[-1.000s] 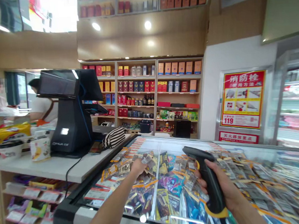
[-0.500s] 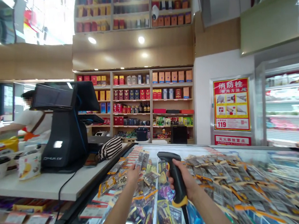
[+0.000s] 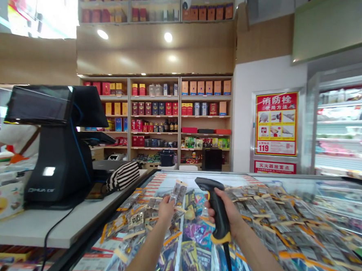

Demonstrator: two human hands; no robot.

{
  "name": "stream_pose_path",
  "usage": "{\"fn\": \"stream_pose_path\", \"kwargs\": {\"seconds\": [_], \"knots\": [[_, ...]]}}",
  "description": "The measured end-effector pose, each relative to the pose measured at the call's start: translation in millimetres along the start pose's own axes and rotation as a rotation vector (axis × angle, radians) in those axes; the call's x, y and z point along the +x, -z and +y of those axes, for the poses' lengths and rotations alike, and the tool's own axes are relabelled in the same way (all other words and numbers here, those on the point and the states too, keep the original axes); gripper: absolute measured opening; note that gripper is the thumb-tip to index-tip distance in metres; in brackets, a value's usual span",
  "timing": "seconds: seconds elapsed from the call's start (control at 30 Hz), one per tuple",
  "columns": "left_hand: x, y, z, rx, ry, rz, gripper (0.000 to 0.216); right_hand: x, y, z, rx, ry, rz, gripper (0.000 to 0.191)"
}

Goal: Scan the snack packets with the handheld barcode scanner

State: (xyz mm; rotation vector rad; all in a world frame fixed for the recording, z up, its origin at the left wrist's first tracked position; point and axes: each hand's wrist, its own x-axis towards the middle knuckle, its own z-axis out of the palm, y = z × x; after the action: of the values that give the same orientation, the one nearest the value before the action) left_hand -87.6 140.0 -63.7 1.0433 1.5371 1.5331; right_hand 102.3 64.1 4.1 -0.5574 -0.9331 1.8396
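My right hand [image 3: 232, 218] is wrapped round the handle of a black and yellow barcode scanner [image 3: 219, 215], its cable hanging down. The scanner's head points away to the left, above the glass-topped freezer. My left hand [image 3: 166, 211] pinches a small clear snack packet [image 3: 179, 191] by its near end, just left of the scanner and apart from it. Beneath the left hand lies a loose spread of similar packets [image 3: 136, 220] with orange edges. A larger pile of packets [image 3: 284, 219] covers the glass to the right of my right hand.
On the white counter [image 3: 59, 226] at left stand a black checkout terminal [image 3: 56, 159] and a striped pouch [image 3: 122, 176]. Colourful bags [image 3: 190, 257] show through the freezer glass. Shelves of boxed goods [image 3: 155, 108] line the back. A person's arm and torso [image 3: 15, 139] appear behind the terminal.
My left hand has brought the packet up off the spread, closer to the scanner head. The view has shifted, with the terminal now further left. My right hand still grips the scanner.
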Motion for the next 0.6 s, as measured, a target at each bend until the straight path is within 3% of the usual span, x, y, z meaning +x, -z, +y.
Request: {"fn": "stream_pose_path", "kwargs": {"seconds": [0.37,0.6], "knots": [[-7.4,-27.3,-7.7,-0.12,0.017,-0.008,0.013,-7.5,-1.1,-4.7,-0.016,-0.012,0.029,0.028],[1.4,-43.9,-3.5,-0.313,0.01,0.043,0.016,9.3,35.9,-22.9,0.008,0.084,0.017,0.03]]}}
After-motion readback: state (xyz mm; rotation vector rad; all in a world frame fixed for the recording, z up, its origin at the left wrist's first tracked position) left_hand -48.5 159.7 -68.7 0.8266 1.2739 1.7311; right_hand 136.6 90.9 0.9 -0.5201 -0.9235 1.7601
